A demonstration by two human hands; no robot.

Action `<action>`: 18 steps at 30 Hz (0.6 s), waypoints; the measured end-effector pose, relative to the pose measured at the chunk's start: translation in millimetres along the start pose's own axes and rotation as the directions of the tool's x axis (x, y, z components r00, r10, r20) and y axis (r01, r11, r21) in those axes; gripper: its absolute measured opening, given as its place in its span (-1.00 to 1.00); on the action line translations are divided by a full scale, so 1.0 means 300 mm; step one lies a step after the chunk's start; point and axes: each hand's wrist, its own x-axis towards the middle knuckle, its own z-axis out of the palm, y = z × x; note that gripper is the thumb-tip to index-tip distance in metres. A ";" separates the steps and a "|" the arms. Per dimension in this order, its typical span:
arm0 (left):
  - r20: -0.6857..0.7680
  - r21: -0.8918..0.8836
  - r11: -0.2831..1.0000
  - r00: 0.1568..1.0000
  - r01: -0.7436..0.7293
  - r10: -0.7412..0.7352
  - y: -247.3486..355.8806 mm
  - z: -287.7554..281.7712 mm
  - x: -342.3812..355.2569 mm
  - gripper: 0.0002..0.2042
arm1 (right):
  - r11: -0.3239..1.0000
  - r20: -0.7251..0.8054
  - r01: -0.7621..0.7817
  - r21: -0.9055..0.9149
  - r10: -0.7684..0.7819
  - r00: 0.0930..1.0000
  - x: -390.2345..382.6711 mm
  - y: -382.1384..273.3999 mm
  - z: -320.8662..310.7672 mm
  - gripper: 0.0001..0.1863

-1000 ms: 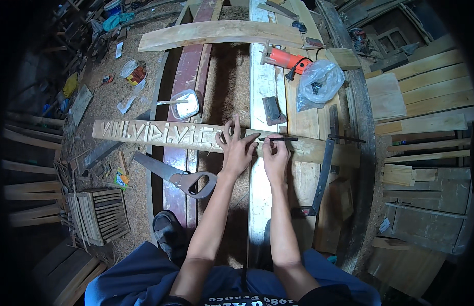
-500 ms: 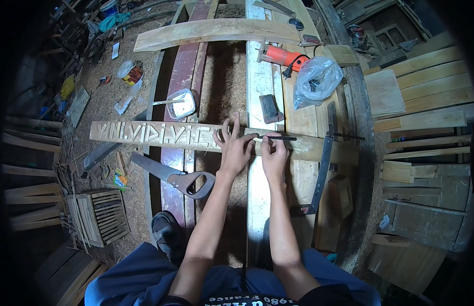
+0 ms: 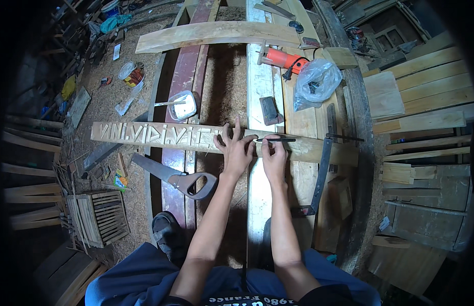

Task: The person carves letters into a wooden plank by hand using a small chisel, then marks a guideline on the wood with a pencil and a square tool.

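Just under the left hand (image 3: 237, 154) and the right hand (image 3: 274, 154), a long wooden plank (image 3: 303, 151). Lies across the dull red beam (image 3: 175, 201) and the pale beam (image 3: 257, 204), running from left to right, with a little slant down to the right. Long ends sticking out on both sides. On top, from the left end up to the left hand, a row of pale wooden letters (image 3: 154, 134).

Left hand on the plank, fingers spread wide, the longest one reaching past the far edge. Too small to tell about any bit of wood under the fingertips. Right hand just beside it, thumb and fingers pinched on a black pen (image 3: 282, 139). Pen pointing left, almost in line with the plank, close to the left fingertips. Hard to tell about touching.

Right hand nearer to the plain end. Bare wood from there to the black metal square (image 3: 321, 173), set across the plank. Past the far edge, a dark block (image 3: 269, 109), with some bare beam before it. On the near side, to the left, a handsaw (image 3: 180, 179), handle near the left forearm (image 3: 210, 224). Between the beams, an open gap.
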 end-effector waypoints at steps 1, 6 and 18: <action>-0.005 -0.005 1.000 1.000 0.005 -0.005 0.004 0.000 0.001 -0.76 | 1.000 0.006 0.005 0.001 -0.005 1.000 0.001 0.001 -0.002 -0.86; -0.010 -0.004 1.000 1.000 0.005 -0.005 0.001 -0.004 0.001 -0.76 | 1.000 0.039 0.007 -0.022 -0.006 0.999 0.002 0.004 0.006 -0.85; -0.006 -0.007 1.000 1.000 0.001 -0.001 0.005 0.002 0.000 -0.76 | 0.999 0.016 0.040 0.011 -0.041 0.999 0.002 0.013 0.000 -0.86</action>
